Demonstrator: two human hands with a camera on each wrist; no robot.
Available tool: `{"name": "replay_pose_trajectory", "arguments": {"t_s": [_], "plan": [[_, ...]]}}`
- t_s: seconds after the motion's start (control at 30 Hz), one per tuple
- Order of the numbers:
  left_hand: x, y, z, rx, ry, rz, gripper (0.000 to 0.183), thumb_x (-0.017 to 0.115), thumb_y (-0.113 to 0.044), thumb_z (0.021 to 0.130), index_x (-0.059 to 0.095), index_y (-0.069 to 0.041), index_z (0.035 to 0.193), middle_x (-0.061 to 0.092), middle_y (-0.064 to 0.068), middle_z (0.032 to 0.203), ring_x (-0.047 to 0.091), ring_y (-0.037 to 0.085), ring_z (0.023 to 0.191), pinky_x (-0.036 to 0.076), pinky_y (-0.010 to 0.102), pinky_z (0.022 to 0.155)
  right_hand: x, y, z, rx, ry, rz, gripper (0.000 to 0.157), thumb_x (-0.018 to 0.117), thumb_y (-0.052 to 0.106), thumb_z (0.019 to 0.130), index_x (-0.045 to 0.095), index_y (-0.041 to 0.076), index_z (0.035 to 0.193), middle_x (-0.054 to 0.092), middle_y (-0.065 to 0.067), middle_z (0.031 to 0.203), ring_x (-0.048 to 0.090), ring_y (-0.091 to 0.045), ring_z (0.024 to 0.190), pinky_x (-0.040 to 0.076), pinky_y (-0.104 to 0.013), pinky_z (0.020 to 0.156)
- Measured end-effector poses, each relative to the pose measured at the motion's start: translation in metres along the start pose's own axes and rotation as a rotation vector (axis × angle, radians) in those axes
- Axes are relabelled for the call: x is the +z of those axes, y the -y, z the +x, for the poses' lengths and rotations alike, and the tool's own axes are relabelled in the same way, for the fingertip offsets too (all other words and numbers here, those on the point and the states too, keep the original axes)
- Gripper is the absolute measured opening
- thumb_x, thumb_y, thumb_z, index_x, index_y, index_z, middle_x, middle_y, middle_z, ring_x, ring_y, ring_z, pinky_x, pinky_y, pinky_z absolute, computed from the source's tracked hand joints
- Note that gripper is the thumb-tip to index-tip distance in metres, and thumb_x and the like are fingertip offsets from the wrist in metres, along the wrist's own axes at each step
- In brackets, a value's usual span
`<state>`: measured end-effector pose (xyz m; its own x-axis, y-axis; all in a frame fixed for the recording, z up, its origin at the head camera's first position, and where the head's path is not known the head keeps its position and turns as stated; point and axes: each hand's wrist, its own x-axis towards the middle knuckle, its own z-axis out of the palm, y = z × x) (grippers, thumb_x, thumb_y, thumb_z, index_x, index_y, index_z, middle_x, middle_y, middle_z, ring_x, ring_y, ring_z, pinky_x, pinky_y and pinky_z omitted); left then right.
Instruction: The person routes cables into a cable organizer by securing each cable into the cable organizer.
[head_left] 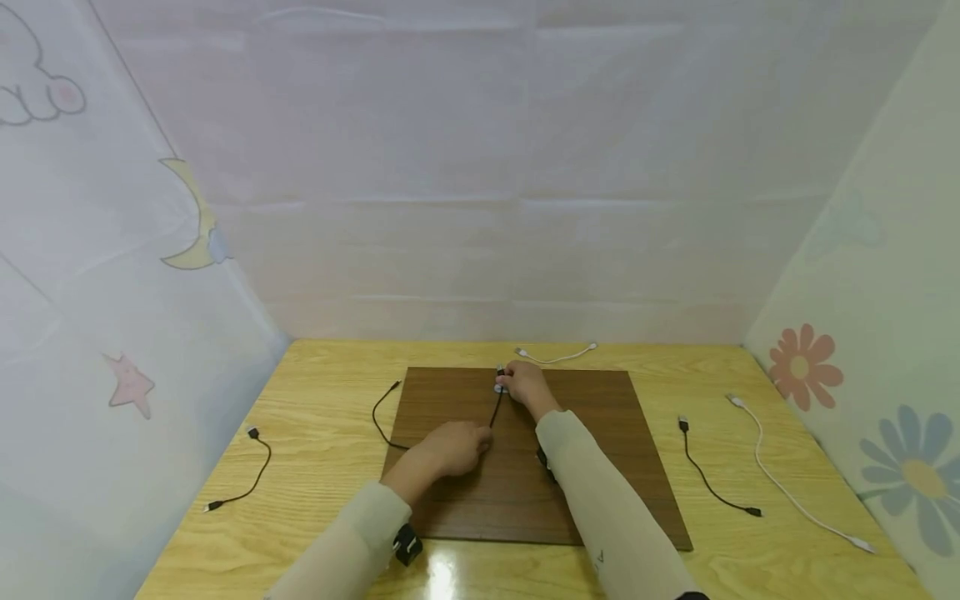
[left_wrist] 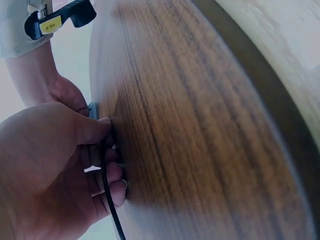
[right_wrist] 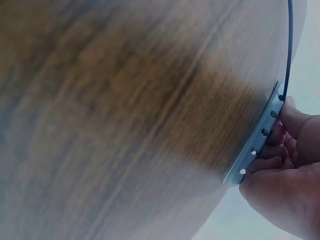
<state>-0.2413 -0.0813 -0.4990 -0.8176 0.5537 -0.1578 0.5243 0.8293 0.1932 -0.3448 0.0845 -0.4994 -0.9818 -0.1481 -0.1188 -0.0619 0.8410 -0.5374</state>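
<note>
Cable, thin and black-sheathed (head_left: 496, 410), loops from left of the dark-brown, wood-grain rectangular board (head_left: 517, 508), over its left edge, past the left hand, to near its far edge. Left hand (head_left: 452, 447), above the board's middle: thumb and fingers pinching that cable. Right hand (head_left: 527, 386), near the board's far edge: fingers curled, pinching the cable by its plug end, touching a pale grey-blue strip with a row of holes (right_wrist: 259, 142) on the board.

Surroundings, all on the pale yellow wood-grain table (head_left: 322, 400): short white USB cable (head_left: 558, 360) beyond the board's far edge; short black USB cable (head_left: 262, 475) well left of it; second short black one (head_left: 703, 475) right of it; long white cable (head_left: 757, 457) farther right.
</note>
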Motion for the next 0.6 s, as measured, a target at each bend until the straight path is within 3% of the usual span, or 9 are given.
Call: {"name": "replay_pose_trajectory", "arguments": {"t_s": [0.3, 0.6], "plan": [[0.0002, 0.0024, 0.0009, 0.034, -0.002, -0.007, 0.017, 0.053, -0.022, 0.107, 0.067, -0.017, 0.114, 0.069, 0.002, 0.115, 0.068, 0.023, 0.106, 0.055, 0.038, 0.091, -0.0017, 0.0035, -0.0024, 0.040, 0.002, 0.020, 0.017, 0.061, 0.023, 0.103, 0.065, 0.006, 0.099, 0.060, -0.009, 0.091, 0.049, -0.022, 0.077, 0.040, -0.034, 0.070], [-0.0043, 0.0012, -0.0004, 0.027, 0.014, -0.023, 0.017, 0.052, -0.021, 0.107, 0.067, -0.017, 0.113, 0.069, 0.002, 0.117, 0.067, 0.024, 0.108, 0.054, 0.040, 0.093, 0.0017, 0.0054, -0.0012, 0.070, 0.003, 0.046, 0.018, 0.059, 0.023, 0.104, 0.060, 0.007, 0.095, 0.057, -0.009, 0.088, 0.047, -0.022, 0.076, 0.037, -0.034, 0.068]]}}
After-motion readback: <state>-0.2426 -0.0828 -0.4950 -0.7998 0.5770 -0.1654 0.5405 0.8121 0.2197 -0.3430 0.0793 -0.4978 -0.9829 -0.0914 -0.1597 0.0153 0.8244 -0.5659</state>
